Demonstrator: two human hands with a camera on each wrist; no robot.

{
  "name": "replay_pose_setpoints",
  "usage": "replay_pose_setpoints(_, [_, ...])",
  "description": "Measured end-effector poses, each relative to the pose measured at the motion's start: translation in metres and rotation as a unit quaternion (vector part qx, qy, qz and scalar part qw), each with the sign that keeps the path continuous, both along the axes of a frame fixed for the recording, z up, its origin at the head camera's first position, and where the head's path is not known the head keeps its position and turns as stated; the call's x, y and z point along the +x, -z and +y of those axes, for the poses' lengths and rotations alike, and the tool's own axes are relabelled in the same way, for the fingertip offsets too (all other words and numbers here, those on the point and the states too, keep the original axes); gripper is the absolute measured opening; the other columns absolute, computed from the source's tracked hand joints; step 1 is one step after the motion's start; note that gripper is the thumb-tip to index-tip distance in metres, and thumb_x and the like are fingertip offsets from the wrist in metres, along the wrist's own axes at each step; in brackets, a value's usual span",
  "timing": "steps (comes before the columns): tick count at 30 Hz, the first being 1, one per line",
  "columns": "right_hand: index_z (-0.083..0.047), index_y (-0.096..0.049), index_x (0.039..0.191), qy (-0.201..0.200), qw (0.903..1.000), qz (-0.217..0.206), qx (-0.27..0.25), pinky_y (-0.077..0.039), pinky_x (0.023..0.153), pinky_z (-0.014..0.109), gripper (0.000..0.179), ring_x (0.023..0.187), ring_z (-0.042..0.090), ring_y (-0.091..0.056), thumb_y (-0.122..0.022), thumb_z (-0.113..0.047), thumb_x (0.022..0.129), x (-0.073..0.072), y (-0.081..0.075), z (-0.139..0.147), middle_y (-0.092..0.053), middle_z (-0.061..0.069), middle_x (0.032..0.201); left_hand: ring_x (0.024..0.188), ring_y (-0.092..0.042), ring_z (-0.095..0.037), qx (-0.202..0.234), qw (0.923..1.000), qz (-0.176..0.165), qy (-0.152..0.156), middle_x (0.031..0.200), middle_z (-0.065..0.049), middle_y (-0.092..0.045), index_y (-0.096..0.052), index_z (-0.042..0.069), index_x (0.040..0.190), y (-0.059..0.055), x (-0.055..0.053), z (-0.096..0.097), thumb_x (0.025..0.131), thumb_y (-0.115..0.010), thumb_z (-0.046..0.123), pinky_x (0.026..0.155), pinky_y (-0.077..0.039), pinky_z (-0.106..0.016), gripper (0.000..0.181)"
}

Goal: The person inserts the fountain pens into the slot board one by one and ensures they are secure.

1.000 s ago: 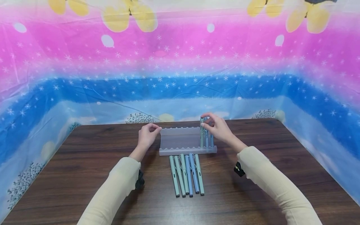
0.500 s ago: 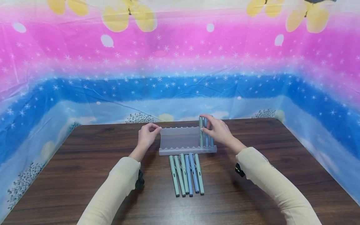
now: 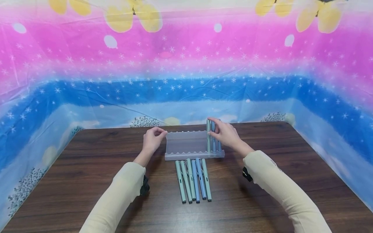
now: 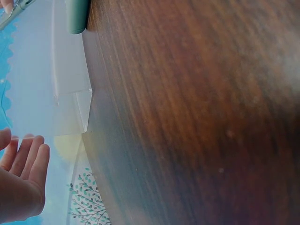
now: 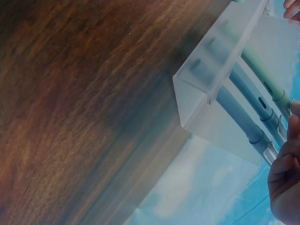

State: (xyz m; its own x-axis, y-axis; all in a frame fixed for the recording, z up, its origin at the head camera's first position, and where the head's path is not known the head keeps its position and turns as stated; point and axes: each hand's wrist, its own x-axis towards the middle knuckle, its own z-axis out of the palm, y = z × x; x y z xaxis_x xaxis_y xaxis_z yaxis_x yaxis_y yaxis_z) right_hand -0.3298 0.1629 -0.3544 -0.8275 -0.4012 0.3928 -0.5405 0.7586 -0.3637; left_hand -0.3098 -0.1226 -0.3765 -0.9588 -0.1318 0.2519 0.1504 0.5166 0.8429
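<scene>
A frosted clear pen rack with scalloped edges stands on the table. My left hand pinches its upper left corner between thumb and fingers. At the rack's right end my right hand holds the upper part of a green pen, index finger at its top and thumb on its side. This pen stands in a notch, its lower end behind the front lip. Beside it, two blue pens occupy the rightmost notches, partly hidden by the right hand in the head view.
Several capped pens lie side by side in front of the rack, green pens at both sides and blue pens between. The brown wooden table ends at a patterned cloth backdrop behind the rack.
My right hand and the green pen have shifted slightly left, and the index finger sits higher at the pen's top. The left hand and rack have stayed in place.
</scene>
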Motion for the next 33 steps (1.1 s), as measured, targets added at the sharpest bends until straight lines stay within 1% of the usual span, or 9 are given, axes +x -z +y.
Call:
replay_pose_setpoints(7, [-0.017, -0.039, 0.133, 0.014, 0.9997, -0.009, 0.015, -0.029, 0.038, 0.026, 0.056, 0.042, 0.013, -0.038, -0.062, -0.028, 0.083, -0.0022, -0.0023, -0.0020, -0.046, -0.004, 0.057, 0.077, -0.054, -0.024, 0.000, 1.0000, 0.002, 0.001, 0.086, -0.011, -0.063, -0.063, 0.002, 0.089, 0.0003, -0.0006, -0.0005, 0.085, -0.060, 0.020, 0.067, -0.042, -0.036, 0.018])
replay_pose_setpoints(14, [-0.016, -0.040, 0.132, 0.018, 0.9995, -0.011, 0.022, -0.032, 0.038, 0.027, 0.056, 0.043, 0.013, -0.040, -0.064, -0.027, 0.082, -0.0038, -0.0026, -0.0040, -0.047, -0.003, 0.058, 0.079, -0.054, -0.024, 0.002, 1.0000, -0.001, 0.001, 0.086, -0.011, -0.063, -0.063, 0.003, 0.089, 0.0013, -0.0002, -0.0009, 0.085, -0.059, 0.021, 0.068, -0.041, -0.036, 0.019])
replay_pose_setpoints(21, [-0.017, -0.040, 0.132, 0.021, 0.9991, -0.018, 0.032, -0.032, 0.037, 0.027, 0.057, 0.043, 0.013, -0.040, -0.064, -0.028, 0.081, -0.0040, -0.0034, -0.0053, -0.046, -0.003, 0.056, 0.082, -0.054, -0.024, 0.001, 1.0000, 0.001, 0.004, 0.088, -0.011, -0.063, -0.063, 0.002, 0.089, 0.0017, -0.0002, -0.0009, 0.085, -0.059, 0.021, 0.071, -0.041, -0.037, 0.019])
replay_pose_setpoints(33, [-0.017, -0.040, 0.132, 0.022, 0.9990, -0.026, 0.028, -0.031, 0.037, 0.027, 0.058, 0.043, 0.014, -0.040, -0.065, -0.027, 0.081, -0.0043, -0.0048, -0.0058, -0.046, -0.002, 0.055, 0.081, -0.054, -0.024, 0.000, 1.0000, 0.002, -0.001, 0.086, -0.011, -0.063, -0.063, 0.003, 0.088, 0.0019, -0.0008, -0.0004, 0.085, -0.060, 0.021, 0.070, -0.040, -0.036, 0.019])
